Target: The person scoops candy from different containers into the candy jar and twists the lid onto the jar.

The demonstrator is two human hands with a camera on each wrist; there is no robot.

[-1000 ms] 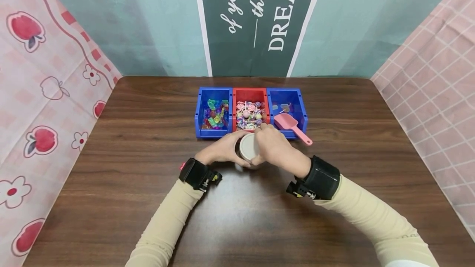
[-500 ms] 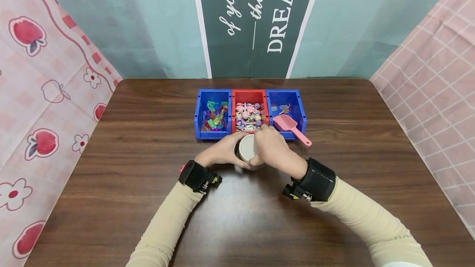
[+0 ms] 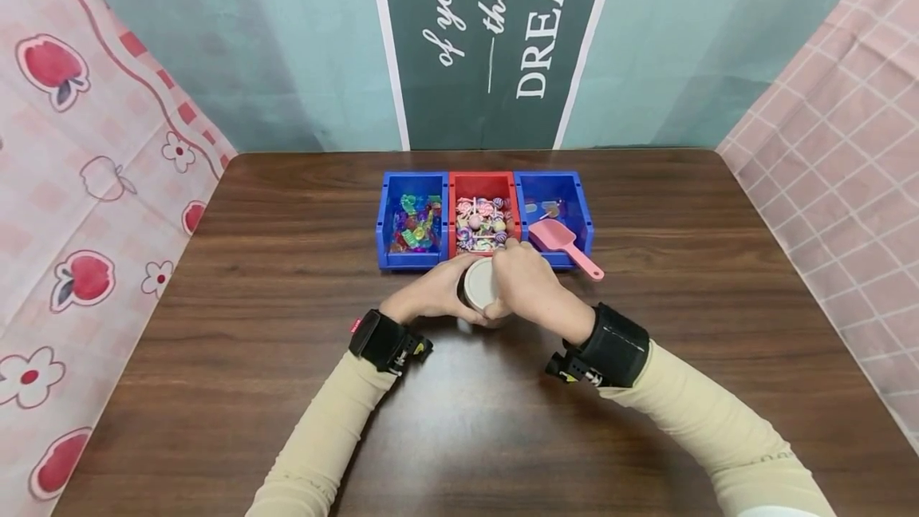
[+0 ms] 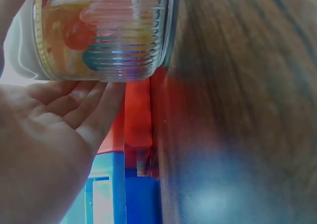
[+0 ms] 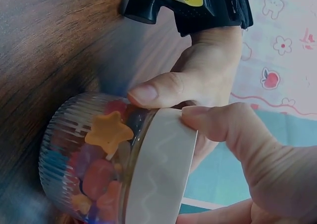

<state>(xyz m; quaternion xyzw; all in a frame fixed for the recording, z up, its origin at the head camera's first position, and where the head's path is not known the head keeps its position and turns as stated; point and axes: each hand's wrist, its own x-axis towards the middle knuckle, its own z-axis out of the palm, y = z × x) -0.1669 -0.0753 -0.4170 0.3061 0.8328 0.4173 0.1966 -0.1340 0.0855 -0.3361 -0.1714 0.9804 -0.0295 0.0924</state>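
Note:
A clear ribbed jar [image 5: 89, 159] with colourful pieces in it, a yellow-orange star among them, stands on the table in front of the bins. On its top sits a white lid [image 3: 480, 283]. My left hand [image 3: 438, 291] holds the jar's side, thumb on the near side and fingers around the far side. Gripping the lid's rim from the right is my right hand [image 3: 527, 286], its thumb on the near edge; its other fingers are partly hidden. In the left wrist view the jar's glass wall [image 4: 114, 35] rests against the left fingers.
Behind the jar stand a left blue bin [image 3: 415, 262] of translucent colourful pieces, a red bin [image 3: 483, 182] of lollipop-like pieces, and a right blue bin [image 3: 549, 182] with a few pieces. A pink scoop [image 3: 563, 244] lies over the right bin's front edge.
Both hands stay at the jar and lid, with hardly any visible movement. The head view shifts slightly.

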